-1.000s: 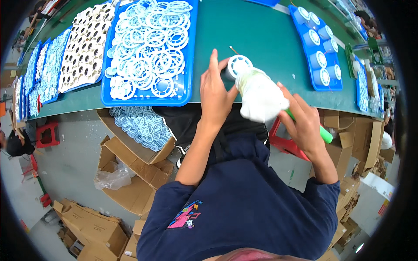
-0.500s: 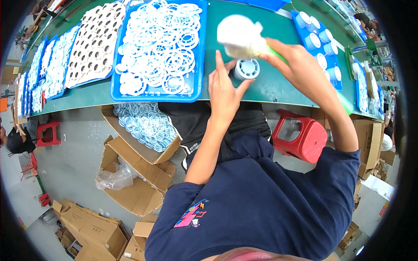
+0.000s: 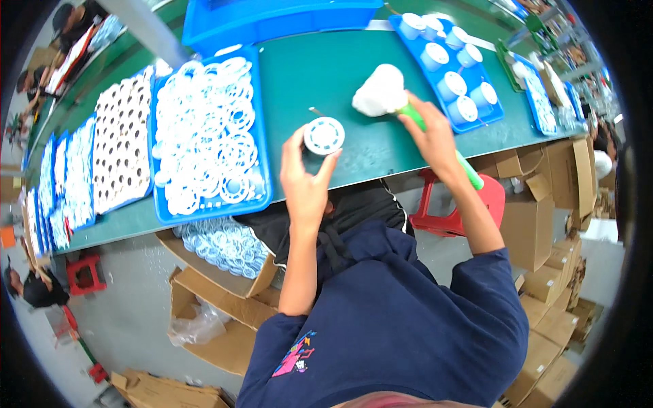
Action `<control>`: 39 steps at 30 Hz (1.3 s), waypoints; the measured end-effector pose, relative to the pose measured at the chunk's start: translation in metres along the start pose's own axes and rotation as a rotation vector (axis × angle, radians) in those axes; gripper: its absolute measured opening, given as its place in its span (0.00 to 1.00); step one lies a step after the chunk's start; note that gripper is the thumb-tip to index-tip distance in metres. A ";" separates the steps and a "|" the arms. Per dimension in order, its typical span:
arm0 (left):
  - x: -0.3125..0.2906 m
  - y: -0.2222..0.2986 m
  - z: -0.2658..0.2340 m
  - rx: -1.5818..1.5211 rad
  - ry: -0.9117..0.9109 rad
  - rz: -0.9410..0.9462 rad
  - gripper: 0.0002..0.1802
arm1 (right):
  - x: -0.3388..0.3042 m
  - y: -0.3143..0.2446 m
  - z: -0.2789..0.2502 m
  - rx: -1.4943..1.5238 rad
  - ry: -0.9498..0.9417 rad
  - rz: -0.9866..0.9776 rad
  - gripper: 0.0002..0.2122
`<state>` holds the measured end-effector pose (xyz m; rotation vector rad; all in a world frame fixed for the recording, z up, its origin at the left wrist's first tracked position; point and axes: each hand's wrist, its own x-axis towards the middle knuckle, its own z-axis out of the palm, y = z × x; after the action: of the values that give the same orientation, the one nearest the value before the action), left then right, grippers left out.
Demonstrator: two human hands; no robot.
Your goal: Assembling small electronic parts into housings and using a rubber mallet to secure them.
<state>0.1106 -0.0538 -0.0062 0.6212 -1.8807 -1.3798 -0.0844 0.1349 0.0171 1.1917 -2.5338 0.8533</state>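
My left hand (image 3: 304, 183) grips a round white plastic housing (image 3: 324, 136), fingers and thumb on opposite sides of it. A slotted ring shows on its upward face, and a short wire lies just beyond it on the green workbench (image 3: 326, 68). My right hand (image 3: 433, 136) is closed around the green handle of a mallet (image 3: 381, 90). The mallet's head is wrapped in white material and hovers to the right of the housing, apart from it.
On the left lies a blue tray (image 3: 218, 215) heaped with white slotted rings, beside a tray of pale parts with dark holes (image 3: 121, 136). Several white cups (image 3: 451, 86) stand in a blue tray at right. A red stool (image 3: 491, 207) and cartons (image 3: 527, 228) sit below the bench edge.
The mallet has moved off the housing to the right and slowed from a blur. My left hand has closed on the housing, earlier only beside it. The view has shifted.
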 end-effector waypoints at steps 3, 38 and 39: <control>0.002 0.012 -0.003 0.081 0.026 0.027 0.32 | -0.002 -0.006 0.001 -0.212 0.065 -0.104 0.26; 0.327 -0.060 0.019 -0.517 0.265 -0.805 0.47 | 0.308 0.005 0.080 -0.013 -0.093 0.398 0.24; 0.324 -0.056 0.037 -0.520 0.236 -0.807 0.47 | 0.315 0.023 0.088 0.035 -0.142 0.534 0.22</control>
<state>-0.1239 -0.2857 0.0184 1.2677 -1.0195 -2.0772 -0.3023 -0.1048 0.0683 0.5949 -3.0228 0.9472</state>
